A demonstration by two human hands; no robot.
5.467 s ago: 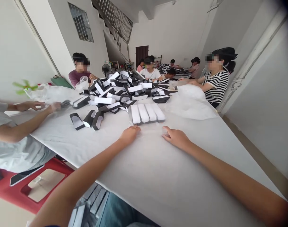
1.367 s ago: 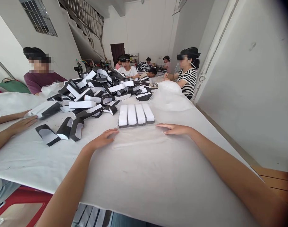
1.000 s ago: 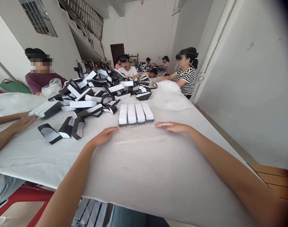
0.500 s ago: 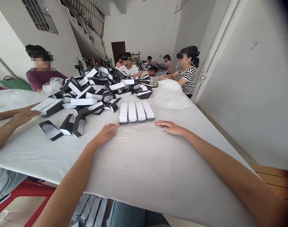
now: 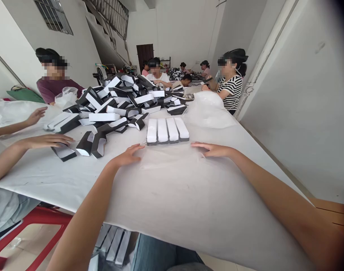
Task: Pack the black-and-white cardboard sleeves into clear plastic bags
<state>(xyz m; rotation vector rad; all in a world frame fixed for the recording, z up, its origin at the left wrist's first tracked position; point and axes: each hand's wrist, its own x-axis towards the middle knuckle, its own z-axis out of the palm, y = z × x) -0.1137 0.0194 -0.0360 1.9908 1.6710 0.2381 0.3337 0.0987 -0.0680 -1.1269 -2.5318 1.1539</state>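
A row of several narrow white-and-black boxes (image 5: 167,130) lies side by side inside a clear plastic bag (image 5: 166,158), whose flat, loose end spreads toward me. My left hand (image 5: 129,155) rests at the bag's left near corner, fingers stretched forward and thumb apart. On the other side, my right hand (image 5: 214,149) lies at the right near corner, its fingers also stretched out and its thumb lower, by the film. Both hands are open and touch or nearly touch the thin film; the exact contact is hard to make out.
Beyond to the left rises a heap of black-and-white folded card boxes (image 5: 123,98). A co-worker's hand (image 5: 47,140) reaches over a loose box at left. Clear plastic bags (image 5: 208,109) lie at the back right. Below the table edge are more packed boxes (image 5: 112,242) and a red stool (image 5: 44,214).
The co-worker's hands at left have parted from the white boxes, one lifting and one moving onto a loose black box. My hands keep nearly the same place by the bag; the view has shifted slightly.
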